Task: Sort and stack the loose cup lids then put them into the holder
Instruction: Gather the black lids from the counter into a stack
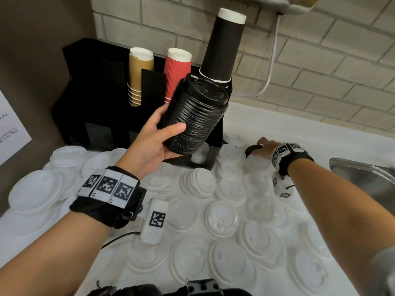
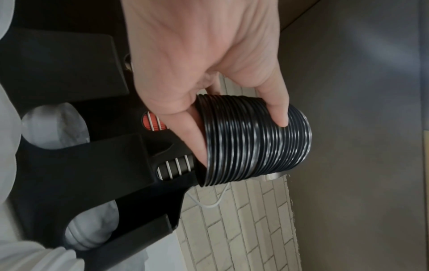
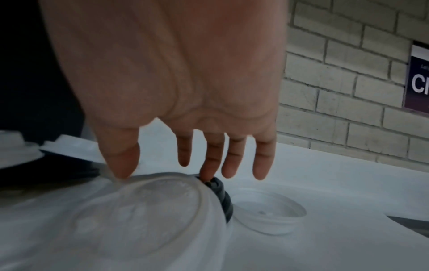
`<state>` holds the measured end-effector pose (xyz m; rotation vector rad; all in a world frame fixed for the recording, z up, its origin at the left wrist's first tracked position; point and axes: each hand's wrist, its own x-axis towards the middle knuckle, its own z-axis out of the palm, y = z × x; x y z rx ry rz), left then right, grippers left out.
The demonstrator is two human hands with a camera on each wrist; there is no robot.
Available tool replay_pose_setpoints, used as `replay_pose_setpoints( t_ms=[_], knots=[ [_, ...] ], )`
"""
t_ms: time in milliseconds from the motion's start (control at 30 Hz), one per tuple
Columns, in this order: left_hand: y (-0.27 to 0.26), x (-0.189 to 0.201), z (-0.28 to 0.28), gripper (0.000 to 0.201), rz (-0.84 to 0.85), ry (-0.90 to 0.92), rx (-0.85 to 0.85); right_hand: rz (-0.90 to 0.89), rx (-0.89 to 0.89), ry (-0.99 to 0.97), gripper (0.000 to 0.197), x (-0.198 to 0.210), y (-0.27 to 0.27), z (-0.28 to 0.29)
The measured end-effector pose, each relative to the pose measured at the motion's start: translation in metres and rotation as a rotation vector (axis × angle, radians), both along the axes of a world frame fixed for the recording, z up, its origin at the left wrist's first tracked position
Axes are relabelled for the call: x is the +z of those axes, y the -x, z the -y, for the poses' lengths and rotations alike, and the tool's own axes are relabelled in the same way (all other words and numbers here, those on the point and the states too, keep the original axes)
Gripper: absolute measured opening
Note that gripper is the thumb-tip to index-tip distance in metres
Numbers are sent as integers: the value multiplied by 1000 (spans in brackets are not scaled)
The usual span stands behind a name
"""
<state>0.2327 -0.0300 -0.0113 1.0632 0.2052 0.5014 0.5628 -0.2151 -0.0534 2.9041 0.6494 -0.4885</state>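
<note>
Lids, black, one tall nested stack (image 1: 195,116): centre of the head view, held tilted in the air just in front of the holder (image 1: 89,99). Left hand (image 1: 154,137) grips it, thumb across the near side and fingers (image 2: 277,111) curled round the ribbed rims, as the left wrist view shows.

Lid, black, single (image 1: 253,149): right of centre in the head view, lying on the desk (image 1: 299,133) among white ones. Right hand (image 1: 267,148) is over it with fingers (image 3: 262,161) spread and nearly straight; one fingertip touches the black lid's top edge in the right wrist view, and nothing is gripped.

Lids, white and clear, loose (image 1: 222,218): spread over the lower half of the head view, some overlapping, a few in short stacks.

Holder, black: upper left of the head view, against the brick wall (image 1: 320,60). Contents: tan cups (image 1: 139,71), red cups (image 1: 177,69), tall dark cups (image 1: 222,45), all stacked upside down; white lids show in its lower front slots.

Sink (image 1: 363,174), metal: right edge of the head view.
</note>
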Motion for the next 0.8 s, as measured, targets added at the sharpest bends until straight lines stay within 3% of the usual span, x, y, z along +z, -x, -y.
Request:
replay_pose_setpoints(
  t_ms=[233, 433, 567, 667, 800],
  knots=[
    [-2, 1, -8, 62, 22, -13, 28, -16, -9, 96, 90, -5, -4, -14],
    [-2, 2, -9, 59, 21, -20, 34, -101, 47, 93, 69, -6, -12, -15],
    [-1, 2, -7, 63, 18, -15, 40, -13, 5, 0, 49, 0, -11, -14],
    [0, 3, -1, 70, 17, -4, 36, 103, -74, -192, 44, 23, 4, -19],
    [0, 4, 9, 76, 14, -8, 5, 123, -75, -678, 52, 74, 38, -32]
  ],
)
